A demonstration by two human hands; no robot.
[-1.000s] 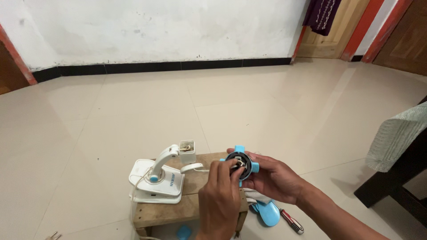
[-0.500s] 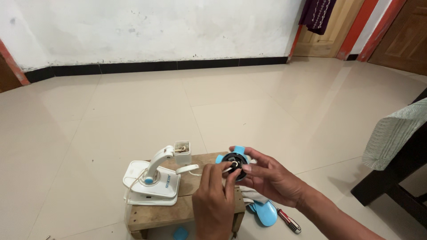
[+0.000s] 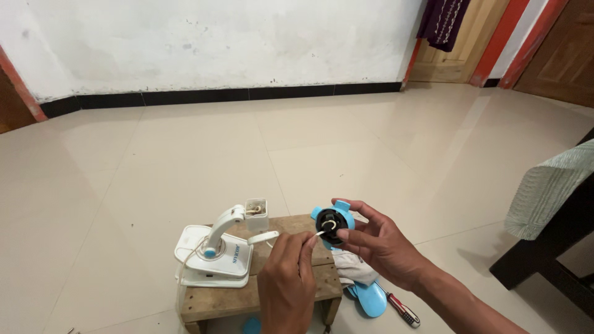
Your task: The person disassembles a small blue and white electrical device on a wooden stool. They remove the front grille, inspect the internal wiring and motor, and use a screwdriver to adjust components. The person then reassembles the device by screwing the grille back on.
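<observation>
Two hands are working together over a low, rough wooden stool (image 3: 247,300), and you are keeping everything within easy reach on and around it. Furthest left, the white plastic fan base with its curved neck and small blue pivot cap (image 3: 213,253) is sitting on the stool top, its open head end facing up so the loose wires are staying exposed. A thin white cord (image 3: 180,284) is trailing off its left side.

Moving right, your left hand (image 3: 286,281) is curling its fingers closed into a pinch on a thin white wire (image 3: 318,234), holding the tip up toward the motor; whether that tip is already touching a terminal is hard to tell from this angle.

Your right hand (image 3: 383,247) is cupping the small round black motor in its pale blue plastic housing (image 3: 331,226), thumb and fingers partly wrapped around the rim, turning its black face toward you and the wire so the connection point is showing. It is hovering just above the stool's right end.

Below that hand, a white cloth (image 3: 352,269), a light blue plastic fan blade (image 3: 371,300) and a red-handled screwdriver (image 3: 401,307) are lying on the glossy cream tiled floor (image 3: 185,154).
</observation>
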